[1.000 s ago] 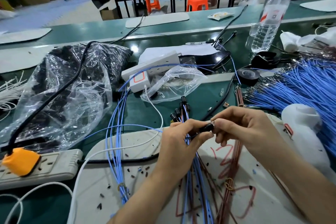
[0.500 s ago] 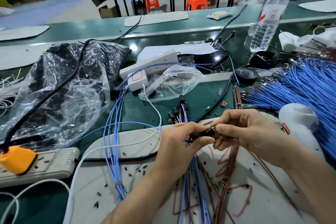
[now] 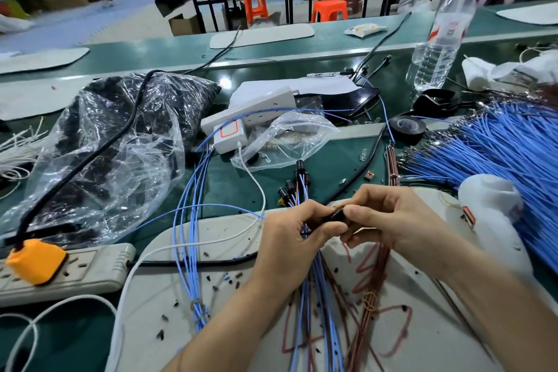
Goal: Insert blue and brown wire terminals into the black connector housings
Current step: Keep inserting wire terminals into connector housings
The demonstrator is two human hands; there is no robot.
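A small black connector housing (image 3: 337,216) is pinched between both hands above the white work mat (image 3: 211,251). My left hand (image 3: 290,238) grips it from the left, along with blue and brown wires (image 3: 320,284) that trail down toward me. My right hand (image 3: 383,217) pinches the housing's right end with thumb and fingers. Several finished black housings (image 3: 294,181) on wires lie just beyond my hands. A large bundle of blue terminal wires (image 3: 495,154) fans out at the right. A tied bundle of brown wires (image 3: 370,299) lies on the mat under my right forearm.
A clear bag of black parts (image 3: 99,145) sits at left. A power strip with an orange plug (image 3: 36,263) lies at the front left. A second strip with a charger (image 3: 241,121), a small plastic bag (image 3: 287,142), black tape (image 3: 406,128), a water bottle (image 3: 437,48) and a white cloth bundle (image 3: 489,205) are around.
Both hands stay pinched on the housing and have sunk slightly in view. The fingers have shifted a little on it.
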